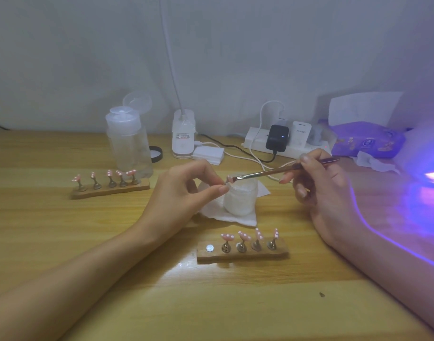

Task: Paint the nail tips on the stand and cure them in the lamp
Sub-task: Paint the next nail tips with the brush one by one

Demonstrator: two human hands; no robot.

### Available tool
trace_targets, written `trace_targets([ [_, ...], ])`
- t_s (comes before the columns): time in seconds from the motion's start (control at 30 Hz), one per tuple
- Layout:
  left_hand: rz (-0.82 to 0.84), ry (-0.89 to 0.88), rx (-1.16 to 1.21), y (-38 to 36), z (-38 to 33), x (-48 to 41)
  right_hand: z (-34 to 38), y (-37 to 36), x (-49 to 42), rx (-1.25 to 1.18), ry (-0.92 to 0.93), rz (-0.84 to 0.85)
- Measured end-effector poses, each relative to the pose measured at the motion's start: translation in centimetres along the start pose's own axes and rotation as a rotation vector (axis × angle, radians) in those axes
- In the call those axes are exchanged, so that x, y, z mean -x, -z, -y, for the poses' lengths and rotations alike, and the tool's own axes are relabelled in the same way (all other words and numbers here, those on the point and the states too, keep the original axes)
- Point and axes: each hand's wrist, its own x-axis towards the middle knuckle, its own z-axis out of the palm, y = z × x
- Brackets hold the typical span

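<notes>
While pinching a pink nail tip with the left hand, paints it at nine o'clock from the right hand, using a brush gripped there and lying nine-to-three.

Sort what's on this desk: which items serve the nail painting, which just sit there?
In use: brush in right hand, nail tip in left hand, near stand, far stand, white jar, lamp.
Lying about: clear bottle, power strip, tissue pack, black lid.
</notes>
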Motion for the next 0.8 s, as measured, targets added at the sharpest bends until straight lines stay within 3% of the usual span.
trace_targets([
  [0.8,0.008,-0.020,-0.003,0.00,0.04,0.02,0.12,-0.24,0.12,0.006,0.022,0.049],
])
